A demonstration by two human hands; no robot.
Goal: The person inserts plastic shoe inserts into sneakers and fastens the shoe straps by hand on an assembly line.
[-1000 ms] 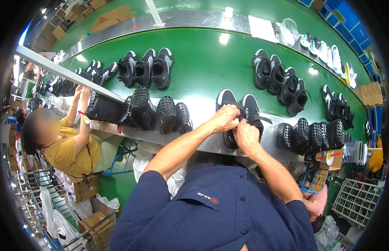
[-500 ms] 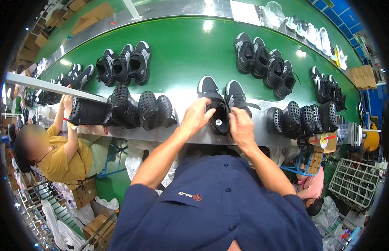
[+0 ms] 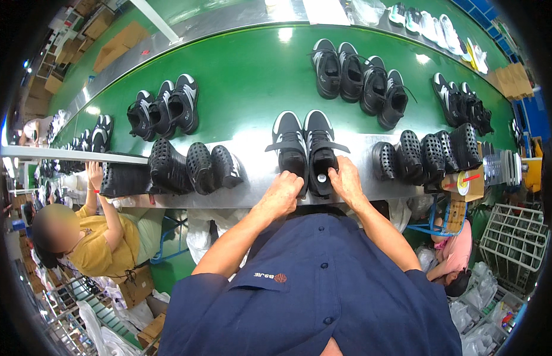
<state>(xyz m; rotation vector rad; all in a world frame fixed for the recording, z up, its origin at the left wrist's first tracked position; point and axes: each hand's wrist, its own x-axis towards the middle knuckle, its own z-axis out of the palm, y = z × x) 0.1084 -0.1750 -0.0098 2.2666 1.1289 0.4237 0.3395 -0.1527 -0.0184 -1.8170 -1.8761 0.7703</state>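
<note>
Two black sneakers with pale grey toes stand side by side on the metal ledge in front of me, toes pointing away. Closed on the heel collar of the left sneaker (image 3: pixel 289 141) is my left hand (image 3: pixel 283 191). My right hand (image 3: pixel 346 181) pinches the outer side of the heel opening of the right sneaker (image 3: pixel 318 128). A dark strap crosses each sneaker, its loose end sticking out to the outer side. A small white round label shows inside the right sneaker. Fingers hide part of both heels.
Black perforated shoe-shaped pieces (image 3: pixel 200 168) stand in rows along the metal ledge (image 3: pixel 255 172) on both sides. More black sneakers (image 3: pixel 349 71) rest on the green conveyor belt (image 3: pixel 246 77). A co-worker in a yellow top (image 3: pixel 113 246) reaches in at left; another in pink (image 3: pixel 455 249) is at right.
Both hands were around the left sneaker; now each grips its own sneaker's heel. The sneakers stand closer together and level. My view has shifted slightly.
</note>
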